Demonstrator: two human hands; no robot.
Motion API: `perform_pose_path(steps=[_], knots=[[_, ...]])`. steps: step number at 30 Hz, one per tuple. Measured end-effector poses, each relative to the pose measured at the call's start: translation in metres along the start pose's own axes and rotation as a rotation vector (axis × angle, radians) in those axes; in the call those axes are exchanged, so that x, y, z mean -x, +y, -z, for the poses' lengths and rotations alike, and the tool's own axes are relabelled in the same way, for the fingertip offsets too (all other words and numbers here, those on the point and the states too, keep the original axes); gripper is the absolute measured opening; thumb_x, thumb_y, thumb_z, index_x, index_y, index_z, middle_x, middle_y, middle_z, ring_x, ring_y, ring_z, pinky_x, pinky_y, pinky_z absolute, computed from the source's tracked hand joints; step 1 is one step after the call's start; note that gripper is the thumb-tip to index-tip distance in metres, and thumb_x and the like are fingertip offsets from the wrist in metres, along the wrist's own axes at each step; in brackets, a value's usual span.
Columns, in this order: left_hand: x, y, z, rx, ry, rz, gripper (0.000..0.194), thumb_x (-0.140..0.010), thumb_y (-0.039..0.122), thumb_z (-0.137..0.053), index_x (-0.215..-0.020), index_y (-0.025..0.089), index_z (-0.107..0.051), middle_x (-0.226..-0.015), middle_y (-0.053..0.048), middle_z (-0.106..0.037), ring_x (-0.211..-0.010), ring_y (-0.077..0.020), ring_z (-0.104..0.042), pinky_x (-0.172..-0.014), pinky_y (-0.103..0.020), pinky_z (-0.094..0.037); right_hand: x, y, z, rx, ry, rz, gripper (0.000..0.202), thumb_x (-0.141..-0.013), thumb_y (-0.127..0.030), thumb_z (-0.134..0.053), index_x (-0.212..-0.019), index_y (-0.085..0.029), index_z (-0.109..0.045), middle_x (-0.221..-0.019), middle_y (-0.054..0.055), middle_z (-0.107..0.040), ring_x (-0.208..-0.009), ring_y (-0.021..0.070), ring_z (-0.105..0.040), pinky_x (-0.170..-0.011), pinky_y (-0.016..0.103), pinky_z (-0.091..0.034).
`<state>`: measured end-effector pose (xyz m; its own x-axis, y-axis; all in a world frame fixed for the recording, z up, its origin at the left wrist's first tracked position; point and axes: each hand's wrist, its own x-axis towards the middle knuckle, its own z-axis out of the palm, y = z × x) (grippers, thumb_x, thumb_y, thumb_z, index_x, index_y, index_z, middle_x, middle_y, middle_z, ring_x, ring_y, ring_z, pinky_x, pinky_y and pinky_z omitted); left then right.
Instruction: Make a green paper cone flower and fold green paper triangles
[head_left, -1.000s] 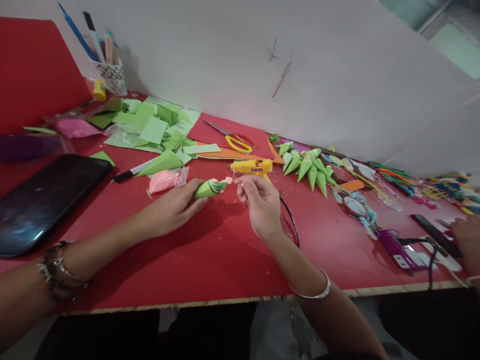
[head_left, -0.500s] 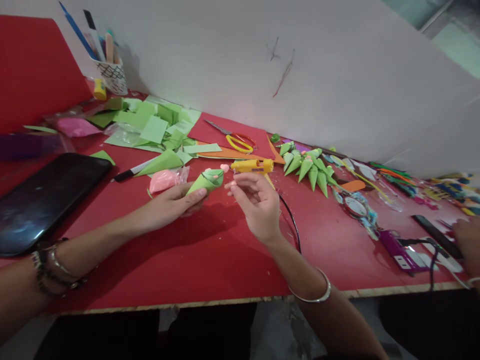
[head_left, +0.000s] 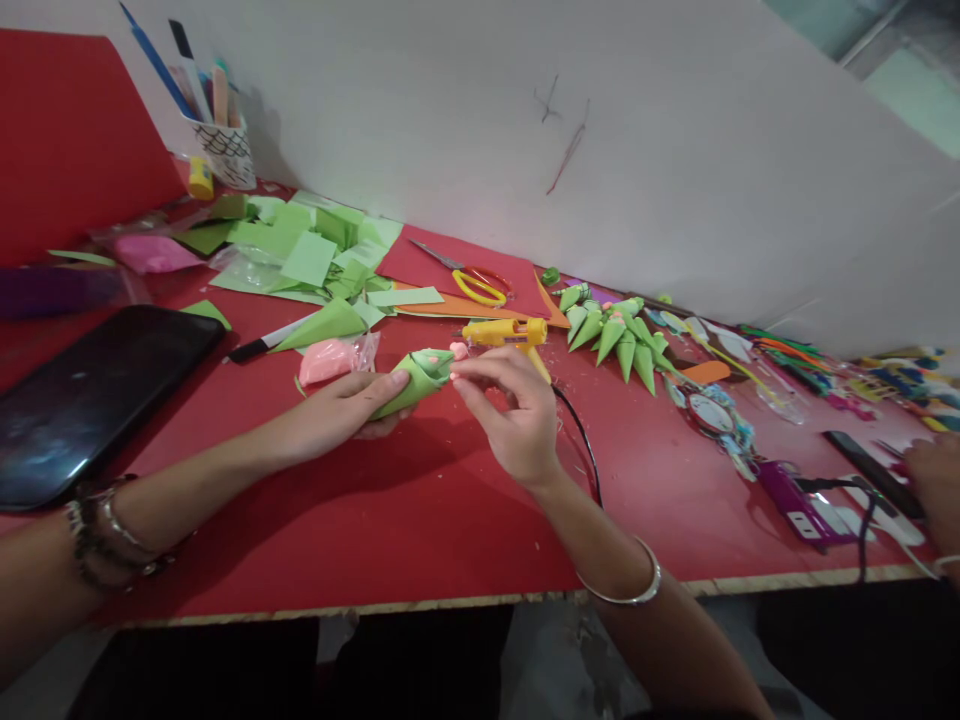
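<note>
The gap between the hands has closed since the earlier frame: the right hand [head_left: 517, 425] now meets the mouth of the green paper cone [head_left: 424, 378], which has turned slightly. Its thumb and forefinger are pinched almost together, seemingly on a small pink bit [head_left: 454, 376], though the fingertips partly hide it. The left hand [head_left: 356, 402] grips the cone, thumb on top and other fingers curled beneath, holding it above the red table [head_left: 465, 530], mouth toward the right hand. A pink blob [head_left: 458, 350] sits at the cone's tip. The work appears to have gone from bringing the bit across to setting it at the paper's edge; whether it sticks I cannot tell.

Just behind lie the bag of pink clay [head_left: 328, 361] and the yellow glue gun [head_left: 506, 332]; farther right, a cluster of green cones [head_left: 624, 345].
</note>
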<state>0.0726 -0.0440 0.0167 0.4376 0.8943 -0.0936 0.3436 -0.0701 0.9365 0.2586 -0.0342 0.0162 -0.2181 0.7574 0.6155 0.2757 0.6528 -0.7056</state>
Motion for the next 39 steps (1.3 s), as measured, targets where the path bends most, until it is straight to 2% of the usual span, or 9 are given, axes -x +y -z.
perform_pose_path(steps=[11, 15, 21, 24, 32, 39], knots=[[-0.0005, -0.0022, -0.0005, 0.027, 0.035, 0.025, 0.050, -0.085, 0.056, -0.025, -0.058, 0.018, -0.044, -0.045, 0.004, -0.033, -0.040, -0.0079, -0.029, -0.039, -0.022, -0.026, -0.0004, 0.0034, 0.0002, 0.052, -0.035, 0.057, 0.013, -0.081, -0.019, -0.057, -0.089, -0.026, -0.066, -0.079, -0.002, -0.055, -0.072, 0.0102, -0.054, -0.070, 0.026, -0.046], [-0.0006, -0.0017, -0.0005, 0.051, -0.001, 0.013, 0.049, -0.085, 0.054, -0.025, -0.058, 0.018, -0.043, -0.043, 0.005, -0.031, -0.038, -0.0065, -0.027, -0.037, -0.020, -0.023, -0.0008, 0.0048, -0.0004, 0.059, -0.035, 0.102, 0.013, -0.081, -0.017, -0.058, -0.088, -0.024, -0.066, -0.079, -0.002, -0.055, -0.070, 0.0092, -0.054, -0.068, 0.025, -0.046], [-0.0005, 0.0030, -0.0017, 0.052, -0.015, 0.047, 0.053, -0.088, 0.053, -0.016, -0.058, 0.018, -0.042, -0.043, 0.005, -0.032, -0.038, -0.0066, -0.027, -0.037, -0.020, -0.023, 0.0006, 0.0030, -0.0001, 0.079, -0.013, 0.141, 0.023, -0.082, -0.017, -0.056, -0.102, -0.027, -0.061, -0.077, -0.002, -0.057, -0.068, 0.0104, -0.052, -0.066, 0.026, -0.047], [-0.0008, 0.0029, -0.0020, 0.051, 0.009, 0.075, 0.053, -0.088, 0.054, -0.015, -0.059, 0.018, -0.042, -0.043, 0.004, -0.033, -0.038, -0.0070, -0.028, -0.036, -0.020, -0.024, 0.0016, 0.0040, 0.0001, 0.090, -0.025, 0.177, 0.019, -0.082, -0.016, -0.056, -0.097, -0.027, -0.063, -0.080, -0.002, -0.057, -0.070, 0.0101, -0.054, -0.069, 0.027, -0.047], [-0.0018, -0.0014, -0.0006, 0.062, -0.046, 0.049, 0.053, -0.088, 0.055, -0.017, -0.056, 0.019, -0.039, -0.044, 0.004, -0.032, -0.038, -0.0071, -0.026, -0.037, -0.021, -0.023, 0.0023, 0.0077, -0.0003, 0.085, -0.052, 0.179, 0.017, -0.082, -0.016, -0.056, -0.092, -0.028, -0.065, -0.082, -0.001, -0.057, -0.079, 0.0111, -0.057, -0.074, 0.028, -0.048], [-0.0022, -0.0037, -0.0013, 0.120, -0.031, 0.047, 0.053, -0.088, 0.055, -0.018, -0.057, 0.018, -0.040, -0.042, 0.004, -0.034, -0.036, -0.0066, -0.027, -0.036, -0.020, -0.023, 0.0021, 0.0065, -0.0004, 0.075, -0.041, 0.177, 0.018, -0.081, -0.015, -0.058, -0.094, -0.027, -0.063, -0.078, -0.002, -0.055, -0.069, 0.0095, -0.054, -0.069, 0.027, -0.047]])
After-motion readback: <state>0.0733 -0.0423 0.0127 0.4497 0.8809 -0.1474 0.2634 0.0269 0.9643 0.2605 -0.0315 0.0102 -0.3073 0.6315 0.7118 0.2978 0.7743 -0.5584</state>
